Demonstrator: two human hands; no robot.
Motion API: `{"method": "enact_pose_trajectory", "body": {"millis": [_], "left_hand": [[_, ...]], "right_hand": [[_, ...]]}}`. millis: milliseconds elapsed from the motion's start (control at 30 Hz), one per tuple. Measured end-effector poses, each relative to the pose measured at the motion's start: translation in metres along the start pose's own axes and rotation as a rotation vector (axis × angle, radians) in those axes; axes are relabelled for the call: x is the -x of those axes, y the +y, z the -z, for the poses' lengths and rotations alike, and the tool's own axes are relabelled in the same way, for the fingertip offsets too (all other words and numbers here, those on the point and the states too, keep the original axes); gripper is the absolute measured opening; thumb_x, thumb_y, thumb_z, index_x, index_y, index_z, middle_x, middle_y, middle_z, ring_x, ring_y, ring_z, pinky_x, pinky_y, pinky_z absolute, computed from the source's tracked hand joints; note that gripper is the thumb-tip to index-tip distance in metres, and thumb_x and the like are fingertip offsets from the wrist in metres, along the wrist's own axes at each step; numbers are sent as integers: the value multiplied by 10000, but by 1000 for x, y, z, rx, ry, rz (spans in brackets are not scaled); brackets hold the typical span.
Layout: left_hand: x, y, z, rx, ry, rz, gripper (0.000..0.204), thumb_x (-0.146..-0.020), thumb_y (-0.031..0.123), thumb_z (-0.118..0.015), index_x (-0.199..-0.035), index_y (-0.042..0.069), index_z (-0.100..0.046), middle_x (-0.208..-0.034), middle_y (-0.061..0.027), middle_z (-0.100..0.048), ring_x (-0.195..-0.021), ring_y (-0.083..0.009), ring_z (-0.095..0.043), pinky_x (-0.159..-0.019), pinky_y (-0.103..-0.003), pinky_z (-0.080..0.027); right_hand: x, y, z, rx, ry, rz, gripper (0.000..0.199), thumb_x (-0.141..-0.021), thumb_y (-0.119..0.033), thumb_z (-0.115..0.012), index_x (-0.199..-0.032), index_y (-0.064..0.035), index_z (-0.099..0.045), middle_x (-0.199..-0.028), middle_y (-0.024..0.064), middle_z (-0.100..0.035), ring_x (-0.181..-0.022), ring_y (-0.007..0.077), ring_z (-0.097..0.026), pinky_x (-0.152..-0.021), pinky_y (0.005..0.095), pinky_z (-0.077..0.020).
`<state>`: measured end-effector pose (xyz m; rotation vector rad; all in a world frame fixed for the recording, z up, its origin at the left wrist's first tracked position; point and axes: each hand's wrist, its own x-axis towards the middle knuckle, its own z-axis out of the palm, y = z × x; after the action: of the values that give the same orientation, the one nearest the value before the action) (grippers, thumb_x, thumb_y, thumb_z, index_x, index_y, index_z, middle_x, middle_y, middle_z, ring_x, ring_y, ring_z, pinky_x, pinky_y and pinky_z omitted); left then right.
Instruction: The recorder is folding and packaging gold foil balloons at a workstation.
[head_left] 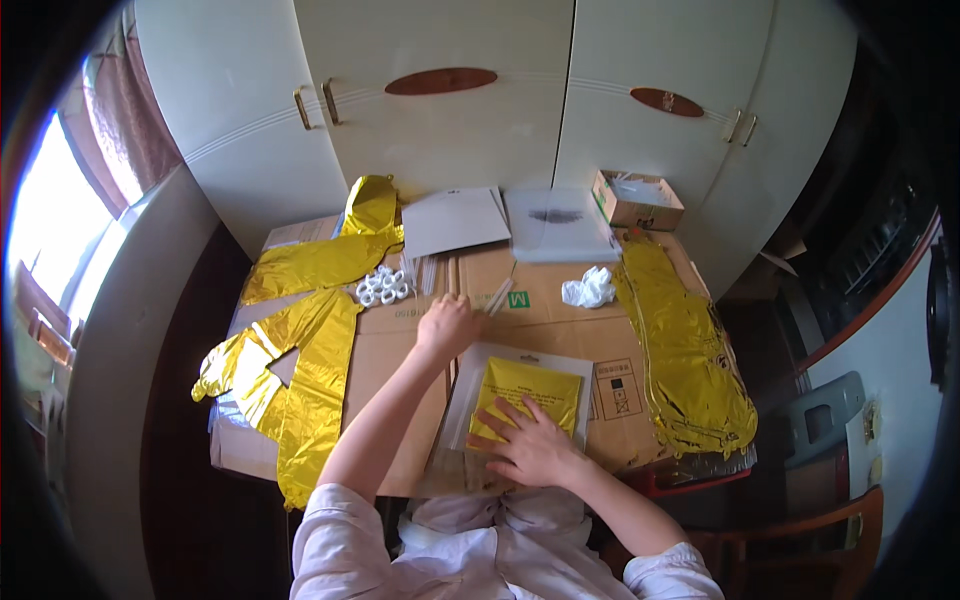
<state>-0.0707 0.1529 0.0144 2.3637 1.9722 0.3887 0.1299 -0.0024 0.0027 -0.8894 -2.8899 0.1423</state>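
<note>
My right hand point(532, 442) lies flat with fingers spread on a folded gold foil balloon point(540, 382). The balloon sits on or inside a clear plastic bag point(463, 400) with a hang hole at its top; I cannot tell which. Farther off and to the left, my left hand point(447, 325) is closed, fingers curled downward. A thin clear straw point(500, 295) sticks out from its fingertips, slanting up to the right. Just beyond that hand lie several more clear straws point(428, 275) and a cluster of white rings point(383, 286).
Gold foil balloons spread over the cardboard-covered table point(400, 400) at left point(318, 385) and right point(690, 370). Grey-white cards point(455, 222), a stack of clear bags point(565, 235) and a small cardboard box point(640, 205) stand along the back. A crumpled white bundle point(589, 288) lies right of centre.
</note>
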Motion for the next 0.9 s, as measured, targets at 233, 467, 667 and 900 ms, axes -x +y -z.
{"method": "enact_pose_trajectory", "body": {"millis": [233,467,667,900], "left_hand": [[-52,37,-14,90,-164,98,414,-839,295,-585,-1043,-64,-613,-1026,-226,-644,-1033,-351,-639,-862,-406,-539],[-71,67,-26,-56,0,3,264,-902,200,-546,-1100,32,-589,-1048,-167,-637,-1007,-299,-646,-750,-377,-579],[-80,24,-39,-260,104,168,164,-922,171,-525,-1040,71,-579,-1010,-97,-650,-909,-232,-680,-644,-346,-594],[-45,-49,-8,-113,213,142,180,-905,200,-528,-983,46,-580,-961,-180,-625,-863,-349,-663,-722,-445,-557]], "right_hand": [[5,1,6,-26,-75,-50,536,-944,-531,-442,-1441,-333,-405,-1548,40,-306,-1430,308,-260,-1159,554,-180],[5,-1,15,10,-120,-49,570,-949,-550,-419,-1472,-338,-342,-1566,56,-266,-1441,311,-243,-1167,546,-163],[3,3,14,-35,-75,-31,577,-924,-558,-457,-1449,-326,-397,-1546,59,-312,-1425,319,-276,-1155,555,-176],[4,3,2,-89,24,-33,568,-904,-520,-521,-1423,-302,-448,-1509,52,-377,-1405,311,-315,-1149,560,-179]]}}
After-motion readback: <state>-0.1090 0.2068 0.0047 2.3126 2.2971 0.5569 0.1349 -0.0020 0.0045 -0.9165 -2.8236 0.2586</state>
